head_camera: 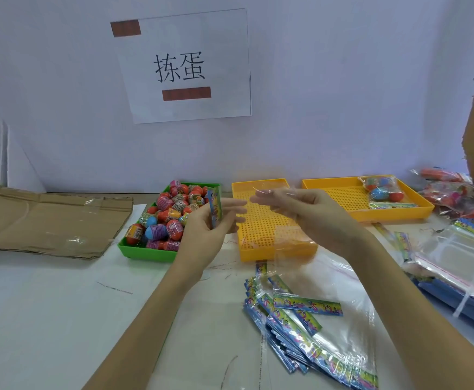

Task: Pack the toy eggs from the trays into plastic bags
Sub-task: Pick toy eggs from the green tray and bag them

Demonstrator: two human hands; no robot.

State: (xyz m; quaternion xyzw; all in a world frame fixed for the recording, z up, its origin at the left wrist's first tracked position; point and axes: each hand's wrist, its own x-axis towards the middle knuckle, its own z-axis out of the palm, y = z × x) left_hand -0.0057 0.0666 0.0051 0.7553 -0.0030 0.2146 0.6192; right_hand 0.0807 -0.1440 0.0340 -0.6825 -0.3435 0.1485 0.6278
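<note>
Left of table point(47, 305): flattened cardboard point(44, 220).
Centre rear: tray of toy eggs point(165, 218); perforated tray point(269, 220) just right of it.
Right rear: second perforated tray point(340, 195), one filled bag point(382, 187) inside.
Front right: pile of plastic bags point(309, 322).
Wall behind: paper sign point(185, 66).

Even, soft light fills my bench, bluish on the wall point(342, 94), with only faint shadows. My right hand point(295, 209) smears with motion blur. The clear bags point(342, 319) catch pale glare. Straight lines bow toward the picture's edges.
</note>
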